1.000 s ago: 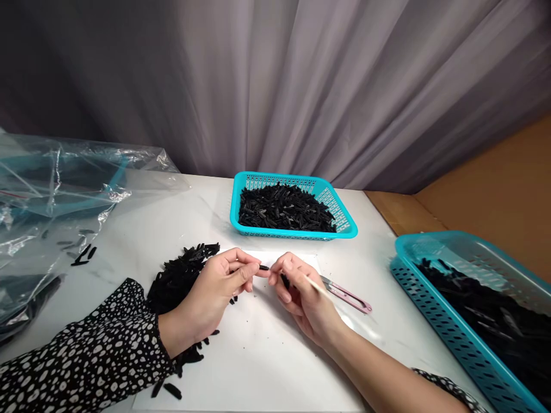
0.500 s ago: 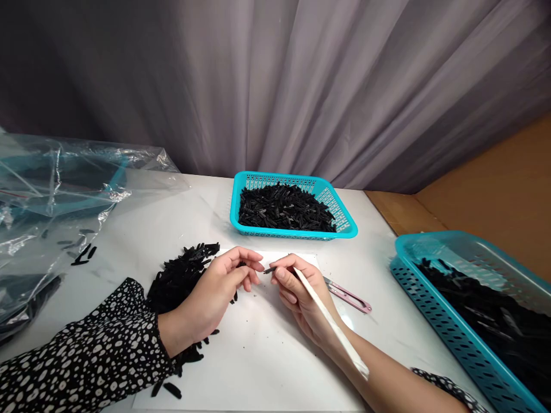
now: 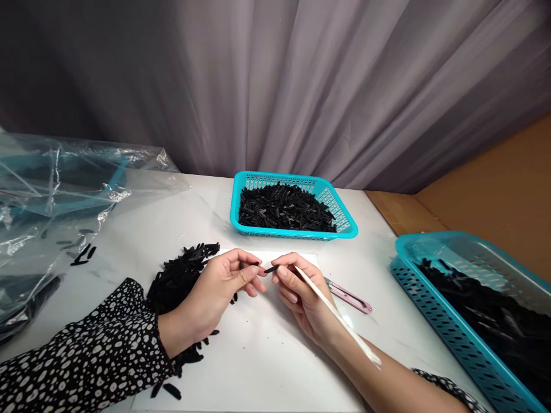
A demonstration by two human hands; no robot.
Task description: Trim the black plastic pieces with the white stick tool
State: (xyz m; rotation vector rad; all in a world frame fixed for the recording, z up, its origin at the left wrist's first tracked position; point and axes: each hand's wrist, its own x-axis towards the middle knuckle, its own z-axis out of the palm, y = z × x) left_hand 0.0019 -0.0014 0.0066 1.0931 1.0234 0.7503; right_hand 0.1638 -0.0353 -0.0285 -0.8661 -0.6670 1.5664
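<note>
My left hand (image 3: 215, 289) rests over a white sheet (image 3: 262, 350) and pinches a small black piece (image 3: 249, 265) between thumb and fingers. My right hand (image 3: 301, 295) holds a thin white stick (image 3: 340, 317) like a pen; a small black piece (image 3: 271, 268) sits at its tip, just right of the left fingertips. A heap of black pieces (image 3: 178, 275) lies under and behind my left wrist. My sleeve is black with white dots.
A teal basket (image 3: 344, 221) full of black pieces stands at the back centre. A second teal basket (image 3: 434, 321) sits at the right edge. Pink snips (image 3: 350, 297) lie behind my right hand. Crumpled clear plastic bags (image 3: 51, 195) cover the left side.
The white stick swung round in my right hand, from hidden to lying back along my forearm. A black piece moved from between both hands' fingertips to the stick's tip.
</note>
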